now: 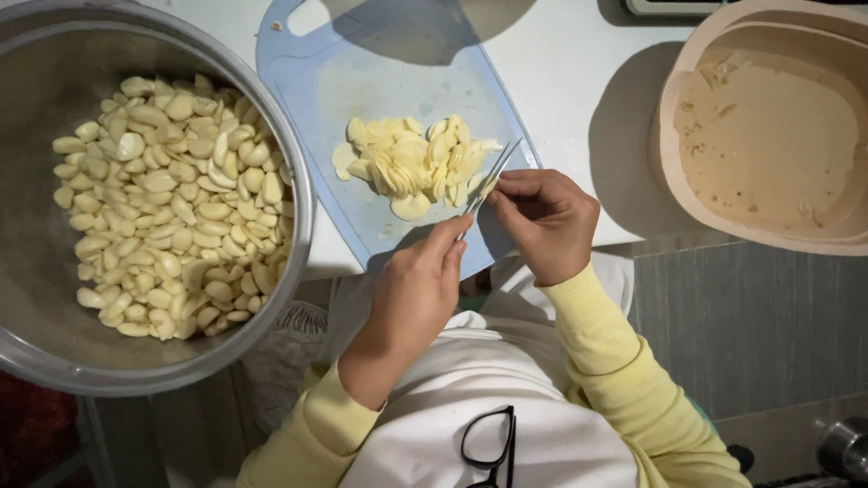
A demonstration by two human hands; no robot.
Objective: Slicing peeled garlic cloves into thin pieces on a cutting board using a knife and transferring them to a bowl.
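Note:
My left hand [411, 289] grips a thin knife [500, 167] whose blade points up and to the right over the near edge of a light blue cutting board [307, 99]. My right hand [545, 221] pinches a peeled garlic clove [488, 187] against the blade. A pile of pale garlic slices [411, 163] lies on the board just beyond both hands. Both sleeves are pale yellow.
A large metal bowl [280, 298] with several peeled garlic cloves [167, 203] stands at the left, touching the board. A beige tub [669, 117] with a few scraps sits at the right on the white counter [579, 63]. Black glasses [488, 447] hang on my white apron.

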